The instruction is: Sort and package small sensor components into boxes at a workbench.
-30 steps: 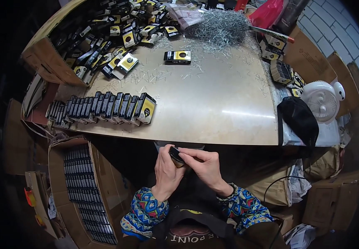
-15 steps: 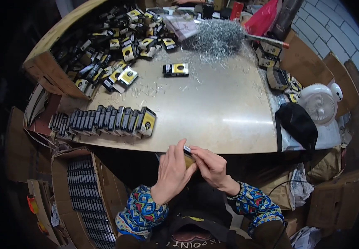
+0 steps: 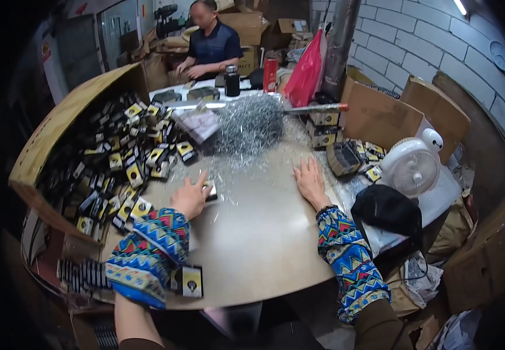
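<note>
My left hand (image 3: 189,198) is at a small black, white and yellow carton (image 3: 211,191) lying on the table. Its thumb and fingers are around the carton's left part and hide most of it. Over on the right, my right hand (image 3: 310,179) rests palm down on the tabletop, fingers stretched out and holding nothing. A row of upright cartons (image 3: 191,282) stands along the near left edge, partly covered by my left sleeve. Left of my left hand, a heap of similar cartons (image 3: 134,174) spills out of a wooden-sided bin (image 3: 54,211).
Silvery shredded strands (image 3: 246,128) are piled at the table's far side. A white fan (image 3: 413,166) and a black cloth bag (image 3: 386,209) sit at right, beside open cardboard boxes (image 3: 375,119). A person (image 3: 214,44) sits beyond the table, near a dark jar (image 3: 232,81).
My hands have parted from the item they held together at the near edge. Both have reached forward, the left to the lone carton, the right onto the tabletop. The view has tilted up.
</note>
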### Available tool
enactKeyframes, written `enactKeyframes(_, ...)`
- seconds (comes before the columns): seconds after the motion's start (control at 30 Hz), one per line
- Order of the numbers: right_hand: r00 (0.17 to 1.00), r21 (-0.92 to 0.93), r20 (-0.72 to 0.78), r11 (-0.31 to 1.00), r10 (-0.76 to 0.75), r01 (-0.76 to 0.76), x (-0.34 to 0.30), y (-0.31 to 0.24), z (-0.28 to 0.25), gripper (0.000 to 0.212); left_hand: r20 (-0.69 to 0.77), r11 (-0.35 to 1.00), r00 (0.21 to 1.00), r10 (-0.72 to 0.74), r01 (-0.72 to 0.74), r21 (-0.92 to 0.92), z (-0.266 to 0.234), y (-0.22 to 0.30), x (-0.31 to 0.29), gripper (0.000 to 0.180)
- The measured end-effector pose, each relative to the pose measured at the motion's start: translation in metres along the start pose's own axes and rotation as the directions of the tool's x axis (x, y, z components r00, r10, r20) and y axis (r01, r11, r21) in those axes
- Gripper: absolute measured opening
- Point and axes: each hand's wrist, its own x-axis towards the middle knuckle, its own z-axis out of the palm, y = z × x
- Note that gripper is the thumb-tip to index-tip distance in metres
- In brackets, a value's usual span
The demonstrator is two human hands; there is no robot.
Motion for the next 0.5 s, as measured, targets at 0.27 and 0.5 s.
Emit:
enactKeyframes(0.27,0.895,0.052,0.374,0.969,-0.245,0.243,0.028,-0.056,0.021,0.059,0.124,0.992,0.992,0.022,-0.037,0.124,0.019,-0.009,0.032,0.051)
enactKeyframes(0.5,0.683,0.302,0.279,0.736,-0.676,0.606,-0.016,-0.146,0.035,0.060,0.015,0.984,0.999,-0.052,0.054,-0.168,-0.023,-0.054,0.019,0.072)
